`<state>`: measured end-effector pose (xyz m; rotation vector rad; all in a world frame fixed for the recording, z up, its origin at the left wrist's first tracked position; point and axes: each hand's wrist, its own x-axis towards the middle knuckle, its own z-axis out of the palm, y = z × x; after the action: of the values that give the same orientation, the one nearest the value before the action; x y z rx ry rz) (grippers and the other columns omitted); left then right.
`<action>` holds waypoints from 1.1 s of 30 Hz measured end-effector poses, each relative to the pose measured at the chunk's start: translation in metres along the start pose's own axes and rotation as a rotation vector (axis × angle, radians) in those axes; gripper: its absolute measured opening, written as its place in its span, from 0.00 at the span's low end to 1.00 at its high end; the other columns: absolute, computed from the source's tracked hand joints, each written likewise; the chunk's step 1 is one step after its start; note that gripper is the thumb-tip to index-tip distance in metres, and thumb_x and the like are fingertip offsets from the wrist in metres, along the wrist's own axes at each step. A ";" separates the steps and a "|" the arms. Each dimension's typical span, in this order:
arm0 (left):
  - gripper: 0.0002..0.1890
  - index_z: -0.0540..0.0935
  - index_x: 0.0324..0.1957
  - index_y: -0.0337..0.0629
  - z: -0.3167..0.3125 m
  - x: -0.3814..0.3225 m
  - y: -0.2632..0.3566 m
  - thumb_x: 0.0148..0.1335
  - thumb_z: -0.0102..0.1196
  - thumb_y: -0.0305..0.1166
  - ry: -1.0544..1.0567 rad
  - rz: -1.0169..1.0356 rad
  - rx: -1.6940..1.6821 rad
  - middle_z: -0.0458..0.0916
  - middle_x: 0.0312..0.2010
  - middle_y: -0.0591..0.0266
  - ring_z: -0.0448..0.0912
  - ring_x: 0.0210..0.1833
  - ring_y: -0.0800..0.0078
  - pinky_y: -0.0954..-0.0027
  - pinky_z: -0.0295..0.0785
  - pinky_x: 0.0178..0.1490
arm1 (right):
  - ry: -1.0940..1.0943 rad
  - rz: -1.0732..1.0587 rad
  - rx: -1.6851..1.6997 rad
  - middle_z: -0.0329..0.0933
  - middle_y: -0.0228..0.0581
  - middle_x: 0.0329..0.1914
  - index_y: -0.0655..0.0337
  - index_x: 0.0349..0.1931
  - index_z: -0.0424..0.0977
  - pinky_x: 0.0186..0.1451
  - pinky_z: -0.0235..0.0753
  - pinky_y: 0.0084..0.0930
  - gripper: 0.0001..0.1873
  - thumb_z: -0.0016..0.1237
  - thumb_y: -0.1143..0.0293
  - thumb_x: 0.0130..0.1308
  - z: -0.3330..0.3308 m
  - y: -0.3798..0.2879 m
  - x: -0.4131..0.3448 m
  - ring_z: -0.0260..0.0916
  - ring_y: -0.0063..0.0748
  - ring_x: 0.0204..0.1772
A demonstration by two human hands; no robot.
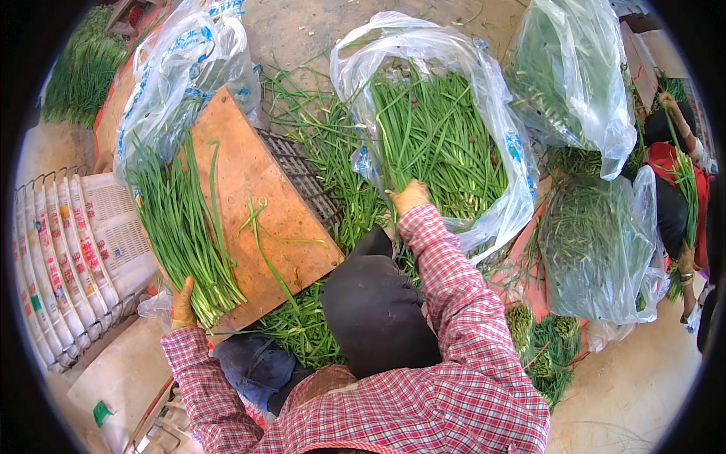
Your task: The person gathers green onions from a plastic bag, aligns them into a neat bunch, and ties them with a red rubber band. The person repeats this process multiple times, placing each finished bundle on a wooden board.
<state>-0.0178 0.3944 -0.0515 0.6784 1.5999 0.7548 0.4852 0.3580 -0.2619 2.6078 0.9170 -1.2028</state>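
Observation:
A gloved right hand, my right hand [411,197], grips the lower ends of a bunch of long green leaf stalks, likely garlic chives [391,127]. That bunch lies on the heap of loose chives [465,147] inside an open clear plastic bag [513,147]. On the left, my left hand [182,305], also gloved, touches the pale cut ends of a second pile of chives [178,227]; its fingers are mostly hidden. This pile lies roughly aligned on a slanted wooden board [272,198]. A few stray leaves [261,249] rest on the bare wood beside it.
A black plastic crate [300,170] stands under the board. Loose trimmings [334,153] cover the floor. Filled plastic bags [578,74] stand right and upper left. White baskets [74,244] are at left, bundled chives [547,346] at lower right. A co-worker's hand [686,258] holds stalks at far right.

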 end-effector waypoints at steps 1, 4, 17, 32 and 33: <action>0.40 0.52 0.67 0.52 -0.003 0.000 0.000 0.55 0.59 0.31 -0.031 0.019 -0.004 0.66 0.56 0.59 0.70 0.52 0.61 0.61 0.72 0.51 | -0.024 0.005 0.010 0.62 0.48 0.58 0.62 0.56 0.61 0.56 0.70 0.33 0.34 0.55 0.51 0.53 0.002 -0.006 -0.003 0.65 0.45 0.56; 0.39 0.53 0.66 0.52 -0.006 0.005 -0.001 0.55 0.59 0.31 -0.012 0.041 0.049 0.66 0.56 0.59 0.70 0.53 0.61 0.62 0.71 0.52 | 0.075 -0.065 -0.073 0.63 0.48 0.55 0.63 0.53 0.62 0.55 0.72 0.34 0.34 0.57 0.52 0.52 0.011 -0.008 -0.010 0.67 0.44 0.56; 0.39 0.50 0.68 0.56 0.011 -0.003 0.003 0.58 0.55 0.27 0.008 -0.003 -0.051 0.68 0.56 0.59 0.72 0.52 0.61 0.63 0.73 0.51 | -0.345 0.108 0.340 0.63 0.55 0.60 0.69 0.54 0.65 0.61 0.65 0.36 0.39 0.58 0.47 0.49 -0.002 -0.002 0.013 0.63 0.45 0.61; 0.40 0.50 0.67 0.55 0.005 -0.001 0.001 0.56 0.57 0.29 0.046 0.052 0.018 0.66 0.57 0.60 0.70 0.53 0.60 0.61 0.73 0.50 | 0.057 0.034 0.462 0.74 0.53 0.45 0.68 0.55 0.58 0.51 0.72 0.34 0.37 0.61 0.61 0.48 0.035 -0.009 0.043 0.74 0.42 0.47; 0.39 0.51 0.67 0.54 0.006 -0.002 0.001 0.56 0.57 0.29 0.032 0.018 -0.023 0.67 0.56 0.60 0.71 0.52 0.60 0.61 0.74 0.49 | 0.034 -0.074 0.692 0.75 0.50 0.43 0.68 0.53 0.61 0.49 0.73 0.33 0.34 0.60 0.62 0.49 0.032 -0.002 0.042 0.74 0.39 0.45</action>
<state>-0.0111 0.3942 -0.0500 0.6678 1.6140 0.8003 0.4838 0.3685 -0.3135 3.1284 0.6889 -1.7552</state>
